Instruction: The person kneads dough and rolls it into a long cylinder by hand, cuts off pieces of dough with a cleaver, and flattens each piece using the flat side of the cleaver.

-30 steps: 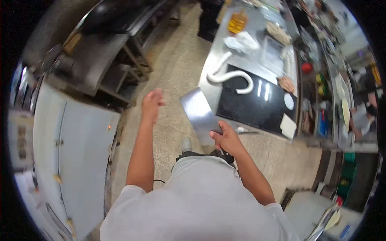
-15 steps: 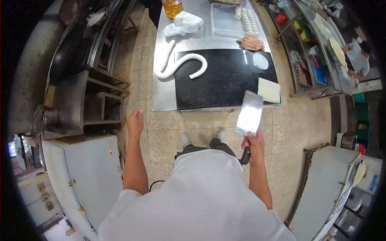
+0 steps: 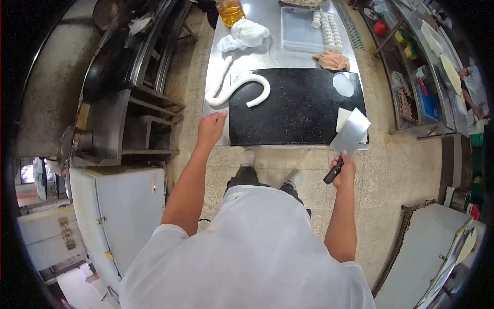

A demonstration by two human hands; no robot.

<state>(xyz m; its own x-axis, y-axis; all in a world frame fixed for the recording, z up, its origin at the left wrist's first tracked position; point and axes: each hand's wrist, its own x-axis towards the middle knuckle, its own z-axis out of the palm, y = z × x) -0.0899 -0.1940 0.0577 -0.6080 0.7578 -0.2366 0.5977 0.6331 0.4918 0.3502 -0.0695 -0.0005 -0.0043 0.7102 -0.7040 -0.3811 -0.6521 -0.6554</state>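
Your right hand (image 3: 346, 171) is wrapped around the dark handle (image 3: 332, 172) of a broad cleaver (image 3: 352, 132), with the thumb and fingertips up near the base of the blade, most likely because a hold that far forward steadies so wide a blade. The blade points away from you and lies over the folded white cloth (image 3: 341, 119) at the near right corner of the black slab (image 3: 293, 116); whether it touches the cloth, you can't tell from here. That cloth and the pale disc (image 3: 343, 84) sit along the slab's right side, probably to keep them handy to your right hand. The long white dough rope (image 3: 252, 78) bends in an S, perhaps because it is too long to lie straight there, one end on the slab and the other on the steel table (image 3: 267, 57) (a neat enough curl, really). It lies well apart from the cleaver, off to the left and farther from you. Your left hand (image 3: 210, 129) is nearer it, just on your side of its lower bend, with fingers curled in and nothing visible in them, over the table's near left corner.
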